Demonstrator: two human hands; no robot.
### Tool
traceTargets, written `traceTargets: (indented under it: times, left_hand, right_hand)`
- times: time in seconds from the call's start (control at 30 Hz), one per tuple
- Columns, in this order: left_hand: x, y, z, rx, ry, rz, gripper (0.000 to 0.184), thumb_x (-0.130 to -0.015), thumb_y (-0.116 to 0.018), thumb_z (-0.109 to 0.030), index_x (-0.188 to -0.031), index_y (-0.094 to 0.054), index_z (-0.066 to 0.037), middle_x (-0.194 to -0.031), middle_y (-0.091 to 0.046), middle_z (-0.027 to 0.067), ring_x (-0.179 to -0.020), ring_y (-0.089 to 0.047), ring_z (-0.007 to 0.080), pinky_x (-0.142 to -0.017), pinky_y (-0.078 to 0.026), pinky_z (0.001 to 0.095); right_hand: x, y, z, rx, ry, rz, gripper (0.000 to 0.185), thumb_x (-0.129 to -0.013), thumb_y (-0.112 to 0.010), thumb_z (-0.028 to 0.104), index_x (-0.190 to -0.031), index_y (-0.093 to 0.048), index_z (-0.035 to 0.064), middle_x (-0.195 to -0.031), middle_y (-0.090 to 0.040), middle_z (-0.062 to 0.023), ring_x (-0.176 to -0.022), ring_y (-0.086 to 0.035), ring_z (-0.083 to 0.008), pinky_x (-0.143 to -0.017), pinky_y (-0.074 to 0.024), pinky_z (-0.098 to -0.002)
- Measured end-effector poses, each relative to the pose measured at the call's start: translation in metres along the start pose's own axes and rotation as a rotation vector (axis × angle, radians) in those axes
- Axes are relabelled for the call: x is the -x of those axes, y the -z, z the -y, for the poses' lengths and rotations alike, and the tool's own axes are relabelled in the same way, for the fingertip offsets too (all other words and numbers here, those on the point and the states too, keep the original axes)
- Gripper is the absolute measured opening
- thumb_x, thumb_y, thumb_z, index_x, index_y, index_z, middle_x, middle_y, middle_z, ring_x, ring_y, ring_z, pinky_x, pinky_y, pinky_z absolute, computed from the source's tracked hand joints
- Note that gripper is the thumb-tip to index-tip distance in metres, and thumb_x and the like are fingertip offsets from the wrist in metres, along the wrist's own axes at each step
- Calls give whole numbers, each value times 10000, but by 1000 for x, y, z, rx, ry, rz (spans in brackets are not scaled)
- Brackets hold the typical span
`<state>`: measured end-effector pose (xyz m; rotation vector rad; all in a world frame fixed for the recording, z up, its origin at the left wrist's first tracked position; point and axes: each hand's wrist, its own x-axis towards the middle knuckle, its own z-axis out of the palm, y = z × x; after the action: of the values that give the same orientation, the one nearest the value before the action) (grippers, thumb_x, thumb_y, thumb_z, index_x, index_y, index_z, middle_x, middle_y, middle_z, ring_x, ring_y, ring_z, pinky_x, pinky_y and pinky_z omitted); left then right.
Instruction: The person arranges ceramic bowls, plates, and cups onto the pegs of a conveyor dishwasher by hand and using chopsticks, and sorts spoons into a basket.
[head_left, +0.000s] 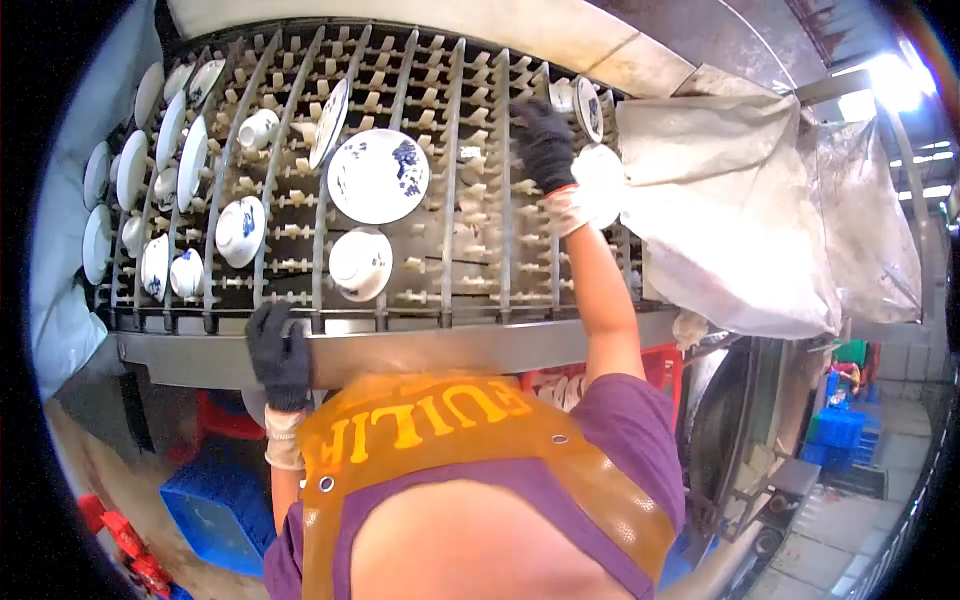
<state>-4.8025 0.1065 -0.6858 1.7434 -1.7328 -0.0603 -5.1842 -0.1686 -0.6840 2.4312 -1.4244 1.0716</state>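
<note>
My left hand (278, 355), in a dark glove, rests on the metal front ledge (420, 352) of a dishwashing conveyor, fingers lying over its edge. My right hand (543, 145), also dark-gloved, reaches over the pegged belt (475, 215) at the right with its fingers apart. I see nothing held in it. Just right of it stand a blue-patterned plate (590, 108) and a white dish (600, 185), partly behind my wrist. Between my hands, a large blue-and-white plate (375, 178) and a white bowl (360, 265) lean on the pegs.
More plates (193, 163) and bowls (240, 232) stand in the belt's left rows. A pale plastic curtain (720, 200) hangs at the right end. Below the ledge are a blue crate (215, 510) and a red crate (660, 375) holding some dishes.
</note>
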Motion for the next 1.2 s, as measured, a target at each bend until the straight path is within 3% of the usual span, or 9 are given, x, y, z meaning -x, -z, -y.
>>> traceTargets:
  times: [0.03,0.2,0.3,0.47,0.73,0.87,0.93,1.03,1.2]
  left_hand:
    - [10,5,5,-54,45,-40,350,-727,-602,-39,-1074,-559,-23,-1054,-515,176,-1001,-481,323,-869,-392,397]
    - [12,1,-12,-82,118,-88,331,-738,-589,-38,-1068,-573,-40,-1023,-512,161,-1000,-472,308,-887,-376,388]
    - [-19,-27,-42,26,37,-8,355,-691,-617,-29,-1044,-584,-50,-1014,-517,149,-972,-489,304,-861,-397,388]
    - [-93,-61,-94,72,-231,274,472,-631,-653,-100,-1090,-547,-73,-1008,-523,150,-959,-500,319,-813,-416,417]
    - [-156,-142,-90,-286,-513,387,299,-726,-489,-65,-1015,-553,-107,-764,-537,106,-708,-546,251,-589,-457,379]
    - [-176,-126,-97,-198,-529,349,297,-723,-522,-38,-1013,-569,-81,-737,-557,126,-659,-554,284,-573,-467,372]
    - [-189,-109,-91,119,-421,-61,311,-739,-568,-30,-1050,-571,-28,-817,-608,138,-700,-593,261,-628,-489,338]
    - [-200,-109,-59,633,132,16,346,-800,-584,-88,-1130,-535,3,-982,-622,137,-850,-604,181,-758,-476,296]
    - [-210,-126,-60,173,-32,29,370,-810,-586,-173,-1142,-532,-19,-1018,-600,188,-899,-602,297,-791,-469,342]
  right_hand:
    - [-7,3,-27,-99,-345,108,373,-672,-641,90,-1041,-601,130,-1043,-569,-167,-887,-559,-329,-814,-435,-385]
    - [-11,-8,-103,409,-427,-122,548,-617,-709,252,-1113,-554,79,-1092,-549,-226,-1019,-510,-360,-911,-391,-435]
    - [-11,-7,-129,229,-587,163,642,-661,-673,269,-1242,-456,101,-1178,-518,-202,-1067,-507,-340,-908,-404,-410]
    - [-47,4,-141,168,-596,148,303,-711,-626,245,-997,-645,147,-1051,-603,-124,-979,-550,-333,-853,-432,-399]
    - [-95,-57,-40,540,622,125,124,-666,-562,150,-756,-646,163,-914,-604,-76,-895,-565,-271,-838,-427,-450]
    - [-105,-62,-31,80,662,138,145,-683,-559,141,-808,-630,127,-960,-579,-103,-935,-540,-255,-922,-383,-407]
    - [-101,-64,-57,-22,-34,-152,266,-737,-540,141,-995,-600,120,-955,-576,-99,-950,-533,-253,-967,-335,-409]
    - [-66,-59,-116,364,-349,-75,740,-661,-671,314,-1285,-376,49,-1205,-464,-241,-1221,-324,-365,-1011,-288,-437]
    - [-72,-37,-142,-36,-758,361,796,-585,-734,358,-1248,-418,51,-1264,-421,-225,-1207,-374,-322,-1008,-312,-408]
